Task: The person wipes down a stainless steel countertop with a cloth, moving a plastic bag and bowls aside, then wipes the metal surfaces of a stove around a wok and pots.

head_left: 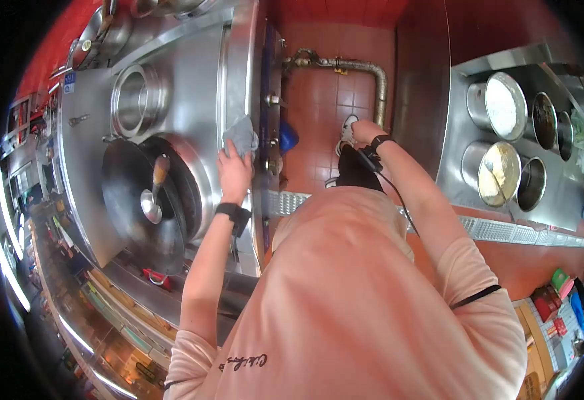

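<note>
My left hand (pixel 236 175) is on the front edge of the stainless steel stove. Its fingers press on a folded grey cloth (pixel 241 134). To the left of that hand, a large black wok (pixel 122 180) sits on the stove, and a ladle (pixel 151 205) with a wooden handle lies in it. My right hand (pixel 365 131) hangs low over the floor, above my shoe (pixel 347 131). Its fingers look curled in, and nothing shows in them. Dark bands are around both wrists, and a black cable hangs by the right one.
A round steel pot (pixel 134 100) is set in the stove beyond the wok. At right, a steel counter (pixel 453 143) carries several metal pots, one with white contents (pixel 502 103) and one with yellowish contents (pixel 492 177). A pipe (pixel 380 90) runs along the tiled floor.
</note>
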Demonstrator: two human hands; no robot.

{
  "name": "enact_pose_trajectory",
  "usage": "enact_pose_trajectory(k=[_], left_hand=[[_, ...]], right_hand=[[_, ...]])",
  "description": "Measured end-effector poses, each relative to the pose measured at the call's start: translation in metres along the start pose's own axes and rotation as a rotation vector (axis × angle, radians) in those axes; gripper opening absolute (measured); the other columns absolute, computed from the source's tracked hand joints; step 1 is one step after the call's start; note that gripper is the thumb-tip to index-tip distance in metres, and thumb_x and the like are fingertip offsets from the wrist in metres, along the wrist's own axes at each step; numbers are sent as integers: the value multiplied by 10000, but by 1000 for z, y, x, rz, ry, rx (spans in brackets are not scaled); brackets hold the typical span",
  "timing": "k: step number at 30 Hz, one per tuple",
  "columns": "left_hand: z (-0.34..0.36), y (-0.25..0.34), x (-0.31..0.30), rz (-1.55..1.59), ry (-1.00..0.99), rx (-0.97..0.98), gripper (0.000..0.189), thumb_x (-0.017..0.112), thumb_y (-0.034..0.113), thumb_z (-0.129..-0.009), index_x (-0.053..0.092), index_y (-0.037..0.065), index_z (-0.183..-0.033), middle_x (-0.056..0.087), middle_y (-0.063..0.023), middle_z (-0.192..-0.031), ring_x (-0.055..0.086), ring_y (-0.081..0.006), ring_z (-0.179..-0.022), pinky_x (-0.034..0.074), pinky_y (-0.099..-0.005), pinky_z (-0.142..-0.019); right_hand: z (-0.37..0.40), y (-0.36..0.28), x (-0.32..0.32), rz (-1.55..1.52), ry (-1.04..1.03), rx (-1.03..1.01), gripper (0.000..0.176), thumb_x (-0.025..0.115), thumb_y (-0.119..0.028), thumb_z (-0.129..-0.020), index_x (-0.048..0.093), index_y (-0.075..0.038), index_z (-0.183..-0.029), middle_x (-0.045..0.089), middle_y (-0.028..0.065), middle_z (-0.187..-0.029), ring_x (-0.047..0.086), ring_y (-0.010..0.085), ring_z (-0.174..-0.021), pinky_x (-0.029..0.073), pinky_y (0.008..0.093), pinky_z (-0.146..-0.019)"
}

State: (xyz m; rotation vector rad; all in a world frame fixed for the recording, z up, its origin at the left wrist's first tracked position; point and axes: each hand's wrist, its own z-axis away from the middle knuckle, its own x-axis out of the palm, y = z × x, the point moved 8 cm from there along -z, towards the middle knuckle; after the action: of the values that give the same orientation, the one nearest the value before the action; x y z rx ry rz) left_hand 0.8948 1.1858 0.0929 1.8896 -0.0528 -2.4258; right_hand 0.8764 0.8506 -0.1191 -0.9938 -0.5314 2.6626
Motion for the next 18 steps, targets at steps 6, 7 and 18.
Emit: enact_pose_trajectory(k=[6,7,18], left_hand=[[-29,18,9,-77,142,-76,707,589,321,-948,290,-32,-1484,379,-282,-1433,433,-472,-1214,385,-539,-1010],[-39,24,8,-96,153,-145,708,588,326,-948,293,-28,-1485,368,-264,-1450,417,-462,-1239,378,-547,-1010],[-197,86,-10,56,304,-159,717,590,366,-943,318,-30,-1475,324,-229,-1517,242,-475,-1410,240,-626,-1115]], right_hand=[[-41,11,-51,-193,185,-18,306,566,-114,-818,663,-6,-1088,664,279,-1068,647,420,-1016,522,499,-854],[-43,14,-57,-221,205,-18,313,559,-117,-821,659,-17,-1101,664,275,-1070,646,418,-1018,522,497,-855],[-37,57,-80,-114,65,40,304,537,-135,-844,683,-6,-1077,673,257,-1068,655,414,-999,530,473,-862]])
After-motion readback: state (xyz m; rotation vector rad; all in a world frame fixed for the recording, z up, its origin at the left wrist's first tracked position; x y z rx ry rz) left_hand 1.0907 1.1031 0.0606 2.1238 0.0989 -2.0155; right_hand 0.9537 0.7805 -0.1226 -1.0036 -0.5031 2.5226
